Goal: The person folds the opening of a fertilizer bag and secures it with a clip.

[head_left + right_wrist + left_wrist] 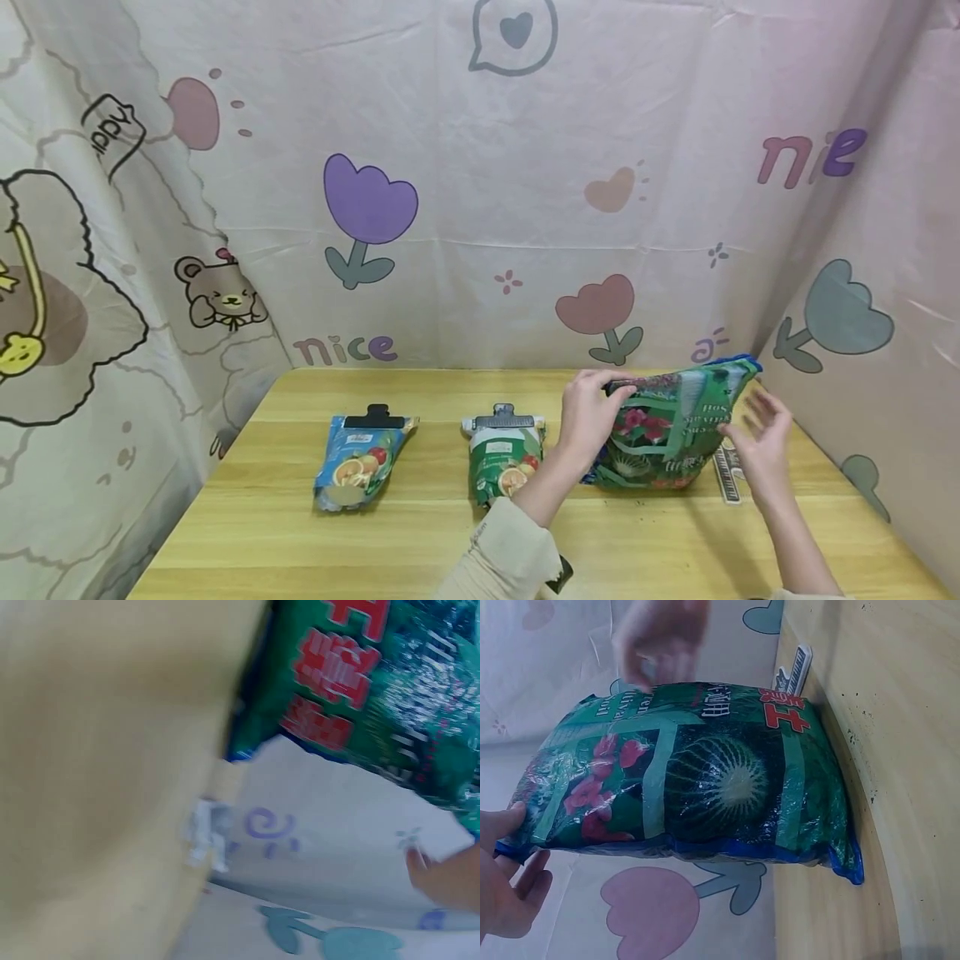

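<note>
A green plastic bag of potting soil (667, 429), printed with flowers and a cactus, stands tilted on the right part of the table. My left hand (591, 415) pinches its upper left corner between thumb and fingers; the left wrist view also shows this grip. Beside the bag's right end is my right hand (761, 437), fingers spread and relaxed, blurred in the left wrist view. In the right wrist view a gap shows between the right hand (450, 877) and the bag's edge. Partly behind the bag lies a whitish clip (727, 477) with a ruler-like pattern.
On the wooden table (247, 533) a blue fruit-printed pouch (351, 462) with a black clip (375, 416) lies left. A green-and-white pouch (498, 454) with a grey patterned clip (503, 418) lies mid-table, partly behind my left arm. Dark crumbs (871, 799) dot the tabletop. Printed curtains surround the table.
</note>
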Tool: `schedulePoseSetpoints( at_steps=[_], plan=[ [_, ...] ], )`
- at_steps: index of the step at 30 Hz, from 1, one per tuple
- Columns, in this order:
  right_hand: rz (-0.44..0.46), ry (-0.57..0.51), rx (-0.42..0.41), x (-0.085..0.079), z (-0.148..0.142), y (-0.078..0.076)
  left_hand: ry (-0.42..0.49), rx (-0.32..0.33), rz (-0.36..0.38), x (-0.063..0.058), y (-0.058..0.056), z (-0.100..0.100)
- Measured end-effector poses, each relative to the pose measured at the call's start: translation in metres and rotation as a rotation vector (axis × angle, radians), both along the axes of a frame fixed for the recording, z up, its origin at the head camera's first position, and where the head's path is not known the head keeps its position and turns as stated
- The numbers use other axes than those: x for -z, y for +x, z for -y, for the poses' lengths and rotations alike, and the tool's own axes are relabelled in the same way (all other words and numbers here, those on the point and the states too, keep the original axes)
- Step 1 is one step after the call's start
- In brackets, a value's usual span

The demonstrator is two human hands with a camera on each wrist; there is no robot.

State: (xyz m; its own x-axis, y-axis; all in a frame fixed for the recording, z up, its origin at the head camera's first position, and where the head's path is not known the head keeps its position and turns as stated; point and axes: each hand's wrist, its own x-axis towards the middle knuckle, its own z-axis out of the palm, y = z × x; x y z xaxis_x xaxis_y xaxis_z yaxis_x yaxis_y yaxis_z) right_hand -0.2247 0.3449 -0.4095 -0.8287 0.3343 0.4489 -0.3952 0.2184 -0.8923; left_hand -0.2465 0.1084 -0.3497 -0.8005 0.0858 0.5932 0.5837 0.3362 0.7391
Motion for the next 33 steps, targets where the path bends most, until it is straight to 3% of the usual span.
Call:
schedulePoseSetpoints(
  at_steps=[2,4,7,9,13,20,28,33],
  plan=[
    [-0.062,0.157,0.122,-0.026,0.012,0.008,-0.003,0.001,-0.005,0.000,0.000,0.000],
    [-0.167,0.336,0.179,-0.044,0.016,0.011,-0.008,0.004,-0.006,-0.001,0.001,0.000],
    [-0.269,0.622,0.139,-0.065,0.017,0.008,-0.007,0.006,-0.010,-0.002,0.002,0.000],
    [-0.289,0.792,0.080,-0.074,0.016,0.004,-0.017,0.001,-0.021,-0.002,0.002,0.000],
    [-0.301,0.979,0.036,-0.080,0.015,-0.003,-0.079,-0.023,-0.052,-0.001,0.003,0.002],
    [-0.310,0.981,0.099,-0.074,0.016,-0.007,-0.179,-0.048,-0.061,0.000,0.003,0.006],
    [-0.455,0.953,0.176,-0.067,0.017,-0.015,-0.175,-0.039,-0.122,0.000,-0.001,0.005],
    [-0.449,0.903,0.159,-0.066,0.010,-0.015,-0.158,-0.043,-0.139,0.003,-0.004,0.006]
  ],
)
